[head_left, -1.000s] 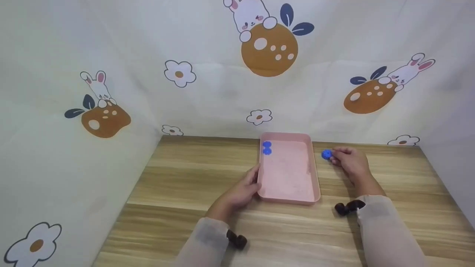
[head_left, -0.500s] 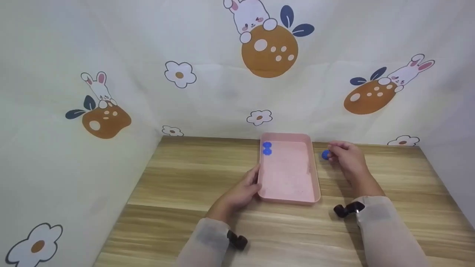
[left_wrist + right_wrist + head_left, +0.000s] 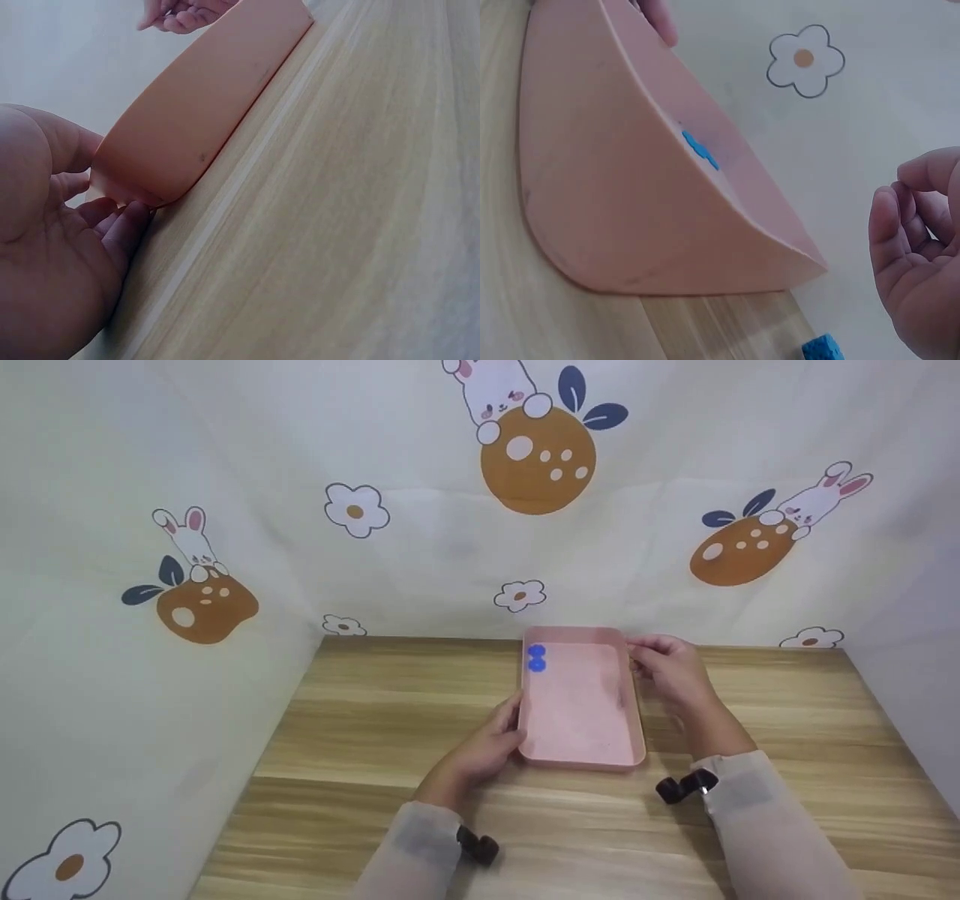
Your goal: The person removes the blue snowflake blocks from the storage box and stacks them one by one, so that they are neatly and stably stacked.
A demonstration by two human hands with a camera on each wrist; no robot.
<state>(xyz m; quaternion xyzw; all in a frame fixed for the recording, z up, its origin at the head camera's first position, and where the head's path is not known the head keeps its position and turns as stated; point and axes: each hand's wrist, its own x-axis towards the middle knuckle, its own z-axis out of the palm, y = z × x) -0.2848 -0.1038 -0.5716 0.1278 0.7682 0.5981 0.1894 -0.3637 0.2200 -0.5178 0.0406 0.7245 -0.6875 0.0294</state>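
A shallow pink tray [image 3: 577, 712] lies on the wooden table. Two blue flower-shaped pieces [image 3: 537, 658] sit inside it by the far left corner. My left hand [image 3: 486, 748] grips the tray's near left side, its fingers around the corner in the left wrist view. My right hand [image 3: 675, 675] is beside the far right rim. In the right wrist view its fingers are curled, thumb and fingertips together, with nothing visible between them. Below it, a blue piece [image 3: 823, 349] shows at the bottom of that view; in the head view the hand seems to cover it.
Pale cloth [image 3: 420, 555] printed with rabbits, fruit and flowers hangs behind and on both sides. The wooden table [image 3: 390, 705] extends left, right and in front of the tray. A dark device [image 3: 686, 786] is worn on the right wrist, another [image 3: 478, 846] on the left.
My right hand has let go of the blue piece beside the tray and moved left to the right rim. My left hand keeps its grip; the two pieces inside have not moved.
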